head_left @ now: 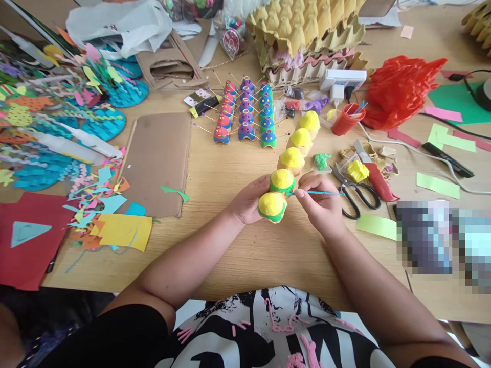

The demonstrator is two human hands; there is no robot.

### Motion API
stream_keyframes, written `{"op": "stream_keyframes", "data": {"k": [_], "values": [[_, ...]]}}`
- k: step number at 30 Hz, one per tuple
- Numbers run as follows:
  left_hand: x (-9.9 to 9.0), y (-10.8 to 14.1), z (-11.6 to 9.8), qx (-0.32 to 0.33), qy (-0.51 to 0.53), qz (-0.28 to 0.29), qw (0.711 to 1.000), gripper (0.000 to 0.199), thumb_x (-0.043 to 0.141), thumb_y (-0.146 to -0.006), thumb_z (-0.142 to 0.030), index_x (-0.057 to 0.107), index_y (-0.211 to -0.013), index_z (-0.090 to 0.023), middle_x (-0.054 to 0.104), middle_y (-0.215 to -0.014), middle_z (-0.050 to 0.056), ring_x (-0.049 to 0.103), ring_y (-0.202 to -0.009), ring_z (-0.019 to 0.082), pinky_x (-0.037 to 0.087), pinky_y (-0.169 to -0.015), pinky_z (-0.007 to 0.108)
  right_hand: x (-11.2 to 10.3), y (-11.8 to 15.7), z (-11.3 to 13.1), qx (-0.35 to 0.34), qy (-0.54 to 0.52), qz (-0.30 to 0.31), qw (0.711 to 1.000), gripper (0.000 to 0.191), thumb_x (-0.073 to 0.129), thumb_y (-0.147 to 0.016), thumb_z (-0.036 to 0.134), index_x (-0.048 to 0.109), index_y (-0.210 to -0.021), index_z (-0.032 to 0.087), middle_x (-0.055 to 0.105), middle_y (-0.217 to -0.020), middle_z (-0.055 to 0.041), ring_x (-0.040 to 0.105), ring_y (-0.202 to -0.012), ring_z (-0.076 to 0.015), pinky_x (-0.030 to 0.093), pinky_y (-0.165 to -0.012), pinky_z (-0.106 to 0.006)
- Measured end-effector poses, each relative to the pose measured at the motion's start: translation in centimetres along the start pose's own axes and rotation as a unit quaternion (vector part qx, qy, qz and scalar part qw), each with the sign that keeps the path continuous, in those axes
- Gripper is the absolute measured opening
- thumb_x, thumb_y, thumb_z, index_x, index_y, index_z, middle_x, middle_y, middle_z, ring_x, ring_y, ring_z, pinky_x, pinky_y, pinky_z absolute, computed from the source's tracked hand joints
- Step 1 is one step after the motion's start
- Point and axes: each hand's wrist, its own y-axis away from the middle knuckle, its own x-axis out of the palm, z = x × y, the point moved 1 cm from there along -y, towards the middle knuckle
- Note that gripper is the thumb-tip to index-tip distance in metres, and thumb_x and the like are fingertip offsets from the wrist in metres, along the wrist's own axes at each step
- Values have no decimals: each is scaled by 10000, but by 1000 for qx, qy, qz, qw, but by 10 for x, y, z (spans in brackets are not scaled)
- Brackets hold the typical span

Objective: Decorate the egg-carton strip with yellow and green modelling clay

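Observation:
My left hand [253,200] is closed on the near end of an egg-carton strip [292,160], a slanting row of several cups topped with yellow clay. Green bands run around the lower edges of the two nearest cups. At the strip's right side, my right hand [319,204] pinches a thin blue stick [324,192], its tip at the green band. A lump of green clay [322,161] lies just beyond my right hand. Black-handled scissors [356,193] rest to its right, beside a lump of yellow clay [358,171].
Painted egg-carton pieces with pins [246,108] stand in rows behind. Stacked egg trays [303,36], a power strip [342,79], a red cup [347,120] and a red plastic bag [401,92] sit farther back. Cardboard [157,163], paper scraps and glue bottles [65,145] lie left.

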Motion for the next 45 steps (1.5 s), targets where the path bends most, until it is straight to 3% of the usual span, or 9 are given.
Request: {"op": "stream_keyframes", "data": {"k": [9,16,28,40,45], "values": [[-4,0,3,10,-15,4,1000,448,896,-853,-508,714,-1014,-131,756,-936,59,712,-683,136,591,-581,246,-2,3,-2,-17,20,7,1000,193,808,-963,292,666,-841,243,622,-816,3,594,-792,-154,472,-740,-326],[3,-1,-1,11,-19,11,1000,554,989,-722,-543,695,-946,-130,629,-657,-29,604,-524,101,520,-474,213,-1,4,-2,-18,37,5,999,207,805,-963,307,651,-840,242,631,-825,0,595,-781,-159,470,-732,-338],[0,-1,0,12,-24,10,1000,558,956,-746,-593,633,-892,-161,730,-795,23,664,-531,137,497,-419,243,-2,2,3,-24,2,9,1000,233,813,-955,318,649,-810,240,615,-804,7,590,-777,-152,487,-733,-326],[0,1,-1,2,-20,-29,999,539,993,-717,-520,723,-946,-113,758,-905,69,697,-685,123,553,-558,212,-1,3,4,-13,64,0,998,264,814,-947,393,644,-799,257,644,-814,-11,595,-777,-186,502,-758,-388],[3,1,-1,-8,-7,-15,1000,584,1038,-653,-477,740,-979,-95,756,-879,57,682,-651,115,566,-552,215,-1,2,4,-16,73,-1,997,289,814,-942,429,637,-789,260,648,-808,-14,590,-778,-193,506,-765,-397]]}}
